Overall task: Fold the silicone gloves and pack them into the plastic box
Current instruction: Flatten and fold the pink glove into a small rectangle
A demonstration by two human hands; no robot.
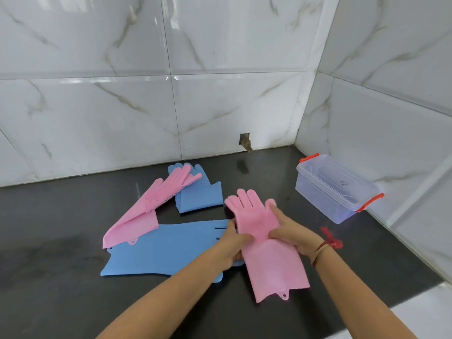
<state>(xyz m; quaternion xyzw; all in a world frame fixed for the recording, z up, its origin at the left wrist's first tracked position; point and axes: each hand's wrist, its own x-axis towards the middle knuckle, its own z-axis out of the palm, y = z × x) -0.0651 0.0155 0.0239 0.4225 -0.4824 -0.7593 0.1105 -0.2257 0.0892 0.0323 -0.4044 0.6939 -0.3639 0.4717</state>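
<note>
A pink silicone glove [274, 265] lies flat on the dark counter [61, 277], fingers pointing away from me. My left hand [232, 243] grips its left edge at the wrist part, and my right hand [291, 233] pinches the right side near the thumb. Beneath it to the left stretches a long blue glove [166, 248]. A second pink glove [151, 204] lies diagonally at the back left, over another blue glove [200, 194]. The clear plastic box [335, 189] with orange clips stands at the right, its lid on.
White marble-look tiled walls [220, 94] close the counter at the back and right. A small hole [245, 141] shows in the back wall just above the counter. A red thread bracelet [325, 243] sits on my right wrist. The counter's front edge meets a white floor [420, 314] at lower right.
</note>
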